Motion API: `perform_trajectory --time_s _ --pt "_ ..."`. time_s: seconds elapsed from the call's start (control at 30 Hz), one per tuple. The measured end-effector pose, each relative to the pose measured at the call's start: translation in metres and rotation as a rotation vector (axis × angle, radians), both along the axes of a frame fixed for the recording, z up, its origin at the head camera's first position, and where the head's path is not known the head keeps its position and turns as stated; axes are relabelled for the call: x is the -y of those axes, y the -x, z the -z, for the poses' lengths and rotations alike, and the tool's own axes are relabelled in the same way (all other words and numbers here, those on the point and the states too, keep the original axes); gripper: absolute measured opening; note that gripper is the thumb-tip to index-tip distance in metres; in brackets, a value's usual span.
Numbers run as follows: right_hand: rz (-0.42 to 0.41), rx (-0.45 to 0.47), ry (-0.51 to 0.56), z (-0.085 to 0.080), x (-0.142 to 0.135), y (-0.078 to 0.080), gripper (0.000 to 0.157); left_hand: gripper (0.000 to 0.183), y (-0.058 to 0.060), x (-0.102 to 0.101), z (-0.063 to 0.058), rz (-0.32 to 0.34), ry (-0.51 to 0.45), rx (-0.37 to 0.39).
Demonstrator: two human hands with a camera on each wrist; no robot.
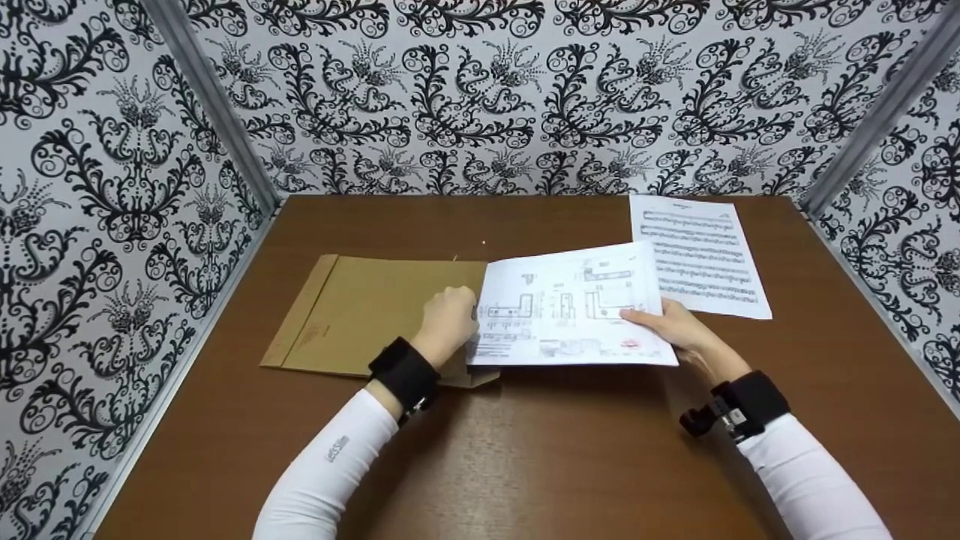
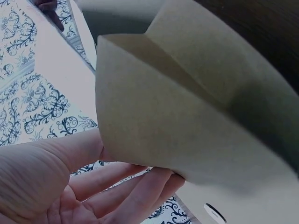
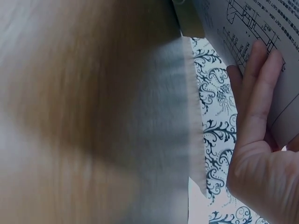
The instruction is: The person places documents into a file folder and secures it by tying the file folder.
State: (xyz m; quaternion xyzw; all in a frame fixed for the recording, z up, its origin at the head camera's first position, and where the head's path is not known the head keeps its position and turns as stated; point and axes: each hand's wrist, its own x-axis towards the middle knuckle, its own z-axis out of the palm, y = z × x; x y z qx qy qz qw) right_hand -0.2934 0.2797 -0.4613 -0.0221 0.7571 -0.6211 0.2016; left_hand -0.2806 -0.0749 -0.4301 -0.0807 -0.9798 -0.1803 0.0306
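- Printed drawings [image 1: 570,307]: held up right of the envelope's mouth, tilted over the worktop [image 1: 555,465]; print also shows on the underside (second sheet or double-sided, cannot tell).
- Right hand [image 1: 679,330]: thumb on the top face, fingers flat beneath, clamped on the paper near its outer edge; presumably gripped so to keep the sheet stiff and level.
- Left hand [image 1: 448,322]: thumb and fingers pinch the envelope at its mouth, likely to steady it and hold the opening apart. Thumb tip lost behind the brown paper in the left wrist view.
- Brown envelope [image 1: 382,307]: lies flat, mouth toward the drawings, which suits a straight line between the two. Inside mostly hidden; whether the drawings' left edge enters it or only overlaps, unclear.
- Sheet music [image 1: 705,255]: on the worktop behind, one corner covered by the drawings; seemingly set aside from the hands' work. Title too small to read.
- Patterned walls [image 1: 480,97]: cut off at the top.
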Motion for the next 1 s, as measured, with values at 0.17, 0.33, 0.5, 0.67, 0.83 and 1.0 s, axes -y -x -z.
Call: perform_trajectory --time_s 0.17,0.33,0.5,0.67,0.83,1.0 --pt "-0.01 -0.004 -0.009 0.004 0.01 0.0 0.041 0.008 -0.001 -0.001 0.0 -0.008 -0.009 -0.01" --pt "-0.031 -0.02 -0.022 0.009 0.02 0.002 0.044 0.033 -0.001 -0.002 0.003 -0.011 -0.002 -0.032" --pt "-0.013 -0.022 0.002 0.013 0.036 0.003 0.044 0.047 0.0 -0.002 0.005 -0.011 -0.011 -0.035" --pt "0.026 -0.002 0.035 0.016 0.053 0.003 0.046 0.042 0.0 -0.002 0.006 -0.009 -0.015 -0.033" --pt "0.048 0.005 0.056 0.018 0.07 0.003 0.047 0.038 0.001 -0.003 0.006 -0.005 -0.021 -0.021" --pt "0.06 0.003 0.083 0.02 0.086 0.004 0.044 0.043 0.001 -0.003 0.005 0.0 -0.031 -0.022"
